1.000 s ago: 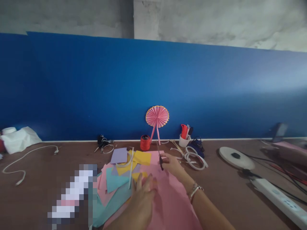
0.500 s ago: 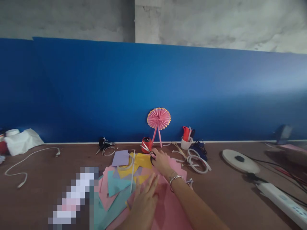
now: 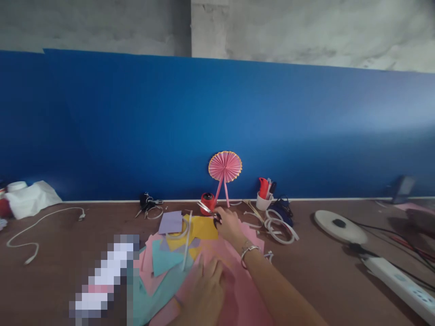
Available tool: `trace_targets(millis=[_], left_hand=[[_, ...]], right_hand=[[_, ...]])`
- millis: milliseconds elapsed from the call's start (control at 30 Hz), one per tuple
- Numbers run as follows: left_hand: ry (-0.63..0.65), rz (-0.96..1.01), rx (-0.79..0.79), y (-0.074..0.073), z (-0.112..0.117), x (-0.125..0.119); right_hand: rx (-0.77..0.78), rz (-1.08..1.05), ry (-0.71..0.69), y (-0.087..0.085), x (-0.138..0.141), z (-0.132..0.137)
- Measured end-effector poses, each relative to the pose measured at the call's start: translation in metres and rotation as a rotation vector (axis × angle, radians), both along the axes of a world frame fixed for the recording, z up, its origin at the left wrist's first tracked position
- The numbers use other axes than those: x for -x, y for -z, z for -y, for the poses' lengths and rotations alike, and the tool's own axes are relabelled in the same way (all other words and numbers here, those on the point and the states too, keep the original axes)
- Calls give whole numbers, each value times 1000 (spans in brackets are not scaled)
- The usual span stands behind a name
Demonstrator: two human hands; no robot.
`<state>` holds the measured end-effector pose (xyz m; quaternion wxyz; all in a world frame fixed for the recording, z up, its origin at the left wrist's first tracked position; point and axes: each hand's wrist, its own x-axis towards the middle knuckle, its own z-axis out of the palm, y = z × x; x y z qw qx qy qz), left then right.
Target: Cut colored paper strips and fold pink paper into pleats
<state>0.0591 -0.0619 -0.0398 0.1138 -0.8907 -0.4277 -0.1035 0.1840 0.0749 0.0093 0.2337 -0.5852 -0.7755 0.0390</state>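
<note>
My right hand (image 3: 229, 225) reaches forward over the paper pile and is closed on the black handles of a pair of scissors (image 3: 208, 211), whose blades point left toward a red spool (image 3: 207, 201). My left hand (image 3: 205, 291) lies flat, fingers spread, on a large pink sheet (image 3: 238, 294). Yellow paper (image 3: 201, 227), a lilac square (image 3: 171, 222) and teal pieces (image 3: 163, 261) lie to its left. A bracelet is on my right wrist.
A pink paper fan (image 3: 224, 166) leans on the blue wall. A white cup of tools (image 3: 264, 199), white rings (image 3: 277, 226), a round white base (image 3: 336, 226), a power strip (image 3: 401, 280), a white cable (image 3: 37, 226) and keys (image 3: 147, 204) lie on the brown table (image 3: 61, 271).
My right hand has carried the scissors forward and left, from over the pink sheet to beside the red spool. My left hand stays pressed on the pink sheet.
</note>
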Motion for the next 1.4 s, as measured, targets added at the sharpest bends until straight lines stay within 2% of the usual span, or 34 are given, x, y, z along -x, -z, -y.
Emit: trace_targets(millis=[67, 167, 233, 300, 367, 467, 533, 600, 700, 767, 833, 900, 933, 1000, 1033, 1100, 1200, 1300, 1400], left_hand=[[-34, -16, 26, 3, 4, -5], [-91, -16, 32, 8, 8, -11], [-142, -16, 19, 10, 10, -14], [-158, -7, 17, 7, 12, -15], [-120, 7, 33, 0, 12, -13], [34, -12, 61, -9, 10, -10], [124, -45, 115, -9, 9, -9], [139, -55, 182, -6, 8, -11], [63, 18, 254, -3, 9, -15], [39, 134, 295, -5, 9, -16], [30, 329, 341, -11, 6, -13], [-46, 593, 352, -20, -1, -6], [-128, 724, 324, -25, -7, -1], [-272, 938, 129, -37, -19, 7], [-276, 1001, 42, -44, -25, 11], [-240, 1032, -2, -57, -35, 16], [-189, 969, 124, -75, -46, 17], [-136, 931, 349, -87, -57, 12], [-259, 1174, 589, -91, -72, 8]], right_hand=[[-45, -28, -5, -11, -11, 8], [-191, -215, -13, -24, -33, 20], [-233, -369, -11, -27, -46, 26], [-206, -519, -21, -26, -58, 28], [-143, -653, -42, -24, -65, 28], [-44, -807, -73, -25, -71, 26], [1, -873, -77, -28, -72, 26], [27, -904, -79, -31, -72, 26], [57, -878, -86, -34, -72, 27], [65, -822, -93, -35, -72, 28], [45, -727, -93, -36, -72, 30], [-9, -589, -90, -40, -73, 34], [-44, -505, -86, -43, -73, 36], [-114, -337, -85, -51, -71, 42], [-142, -266, -90, -55, -69, 45], [-167, -174, -119, -63, -64, 53], [-157, -138, -189, -71, -53, 63], [-166, -181, -222, -72, -47, 65], [-180, -379, -157, -67, -50, 59]])
